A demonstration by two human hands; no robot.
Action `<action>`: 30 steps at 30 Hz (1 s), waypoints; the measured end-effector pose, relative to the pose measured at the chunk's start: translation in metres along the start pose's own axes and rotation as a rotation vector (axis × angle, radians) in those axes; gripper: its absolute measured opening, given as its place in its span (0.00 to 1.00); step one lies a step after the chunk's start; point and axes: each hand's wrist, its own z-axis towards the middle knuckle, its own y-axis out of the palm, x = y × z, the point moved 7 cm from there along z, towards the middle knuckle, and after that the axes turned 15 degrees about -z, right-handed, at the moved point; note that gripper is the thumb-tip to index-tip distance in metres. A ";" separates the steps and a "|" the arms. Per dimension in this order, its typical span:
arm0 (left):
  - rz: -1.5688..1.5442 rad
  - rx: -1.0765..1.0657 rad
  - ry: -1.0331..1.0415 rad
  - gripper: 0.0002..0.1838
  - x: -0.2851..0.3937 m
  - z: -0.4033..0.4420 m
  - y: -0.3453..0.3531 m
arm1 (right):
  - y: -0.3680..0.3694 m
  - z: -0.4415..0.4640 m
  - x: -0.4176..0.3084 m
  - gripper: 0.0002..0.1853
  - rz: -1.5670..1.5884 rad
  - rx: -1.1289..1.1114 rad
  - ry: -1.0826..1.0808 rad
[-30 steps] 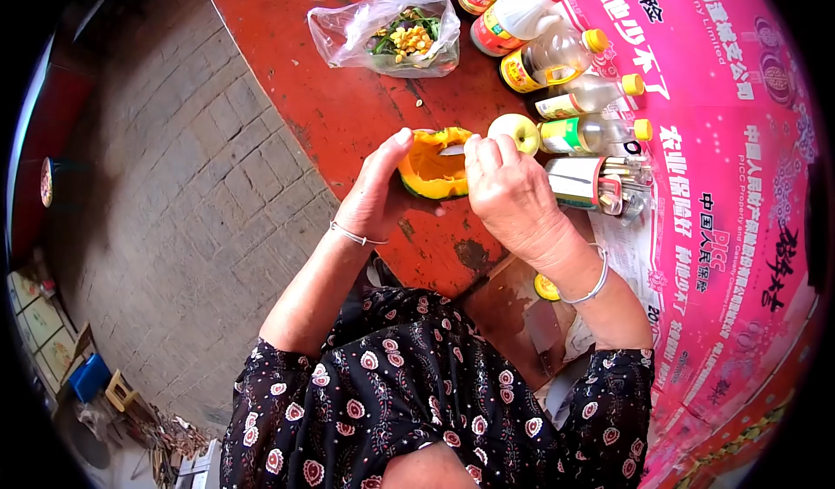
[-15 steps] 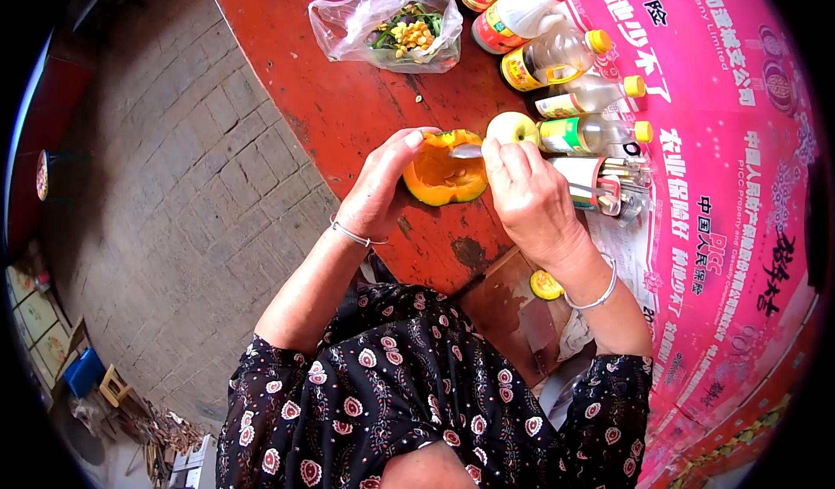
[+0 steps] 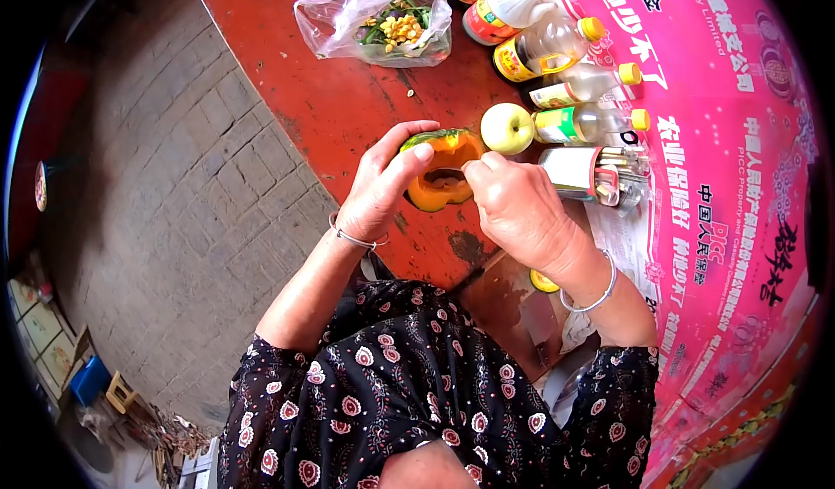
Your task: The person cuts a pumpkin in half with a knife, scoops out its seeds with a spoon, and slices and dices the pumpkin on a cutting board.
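Observation:
A hollowed pumpkin half (image 3: 428, 195) rests on the red table (image 3: 348, 154), its orange inside facing up toward me. My left hand (image 3: 383, 180) grips its left rim, the thumb over the edge and the fingers round the outside. My right hand (image 3: 522, 202) is closed at the right side of the opening, on the handle of a spoon (image 3: 454, 177) whose bowl is down inside the pumpkin. A pale green apple (image 3: 507, 129) sits just beyond the right hand.
A clear plastic bag (image 3: 335, 32) with greens and yellow pieces lies at the far side. Several bottles (image 3: 557, 45) and a container of utensils (image 3: 570, 171) line the right, beside a pink printed sheet (image 3: 704, 141). A cut yellow piece (image 3: 544, 281) lies lower down.
The spoon has gone deeper into the pumpkin, and my right hand has turned and moved slightly left and down. The pumpkin is tilted differently under my left hand.

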 end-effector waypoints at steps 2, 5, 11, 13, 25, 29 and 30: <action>0.051 0.016 0.008 0.28 0.002 -0.001 -0.001 | 0.002 0.002 0.004 0.02 0.122 0.019 0.047; -0.034 0.032 0.008 0.28 0.005 0.000 -0.003 | 0.009 0.007 0.012 0.04 0.393 -0.027 0.127; -0.202 0.144 -0.012 0.31 0.000 0.002 -0.019 | 0.034 0.011 0.026 0.10 1.113 -0.323 0.404; -0.245 0.154 -0.029 0.28 -0.002 0.001 -0.029 | 0.042 0.013 0.034 0.10 1.244 -0.408 0.475; -0.301 0.239 0.064 0.26 0.005 -0.009 -0.066 | 0.027 0.126 0.053 0.16 -0.007 0.606 0.171; -0.219 0.280 0.060 0.31 0.009 -0.011 -0.070 | 0.037 0.142 0.058 0.19 -0.088 0.689 0.179; -0.211 0.288 0.054 0.31 0.007 -0.012 -0.072 | 0.034 0.143 0.058 0.18 -0.073 0.670 0.178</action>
